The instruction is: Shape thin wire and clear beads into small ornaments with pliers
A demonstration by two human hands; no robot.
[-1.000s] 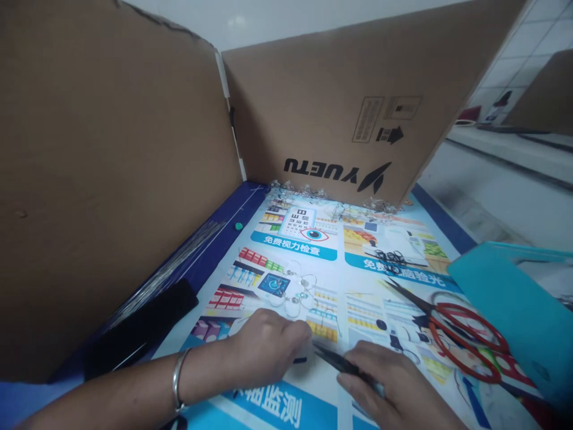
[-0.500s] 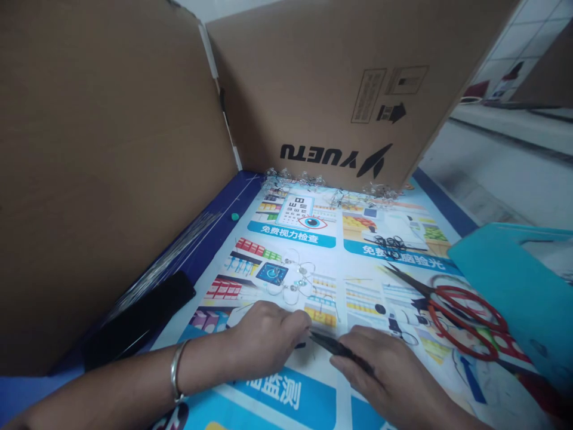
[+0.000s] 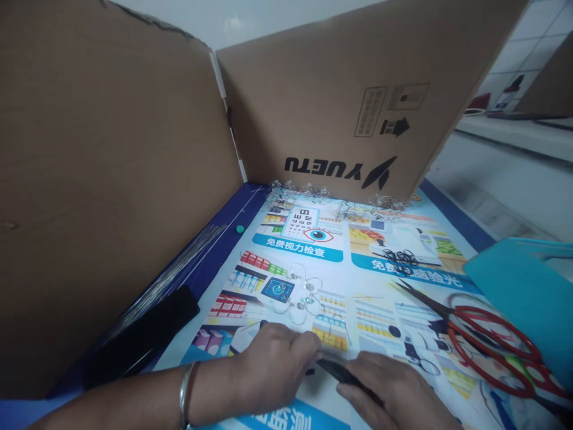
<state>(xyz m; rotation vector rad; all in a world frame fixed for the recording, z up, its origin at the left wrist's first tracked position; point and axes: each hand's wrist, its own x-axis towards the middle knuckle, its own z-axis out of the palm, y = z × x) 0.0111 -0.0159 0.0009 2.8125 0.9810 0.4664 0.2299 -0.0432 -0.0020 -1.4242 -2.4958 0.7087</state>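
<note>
- In the head view, my right hand (image 3: pixel 394 391) is closed round the dark handle of what look like pliers (image 3: pixel 340 373), thumb on the near side, forefinger on the far side.
- My left hand (image 3: pixel 271 367) lies knuckles up, fingers curled in, thumb pressed against the forefinger; whether something thin is pinched inside I can't tell.
- The pliers lie between my two hands, over the printed sheet (image 3: pixel 351 298) on the desk. Their long axis slants from my right palm toward the desk's far-left corner, and the narrow nose ends right at my left thumb. I can't make out whether it touches, nor how far its jaws stand apart.
- From my left fingers the tool runs off to the right and toward the desk's near edge; my right hand has the grip, my left is nearer the tip.
- Just beyond my left knuckles, on the side of the desk's far edge, lies a beaded wire flower (image 3: pixel 309 286), flat on the sheet, its loops spread in a ring.
- Toward the desk's right edge lie red-handled scissors (image 3: pixel 451 314), points aimed at the far-left corner, beside a teal folder (image 3: pixel 514 286).
</note>
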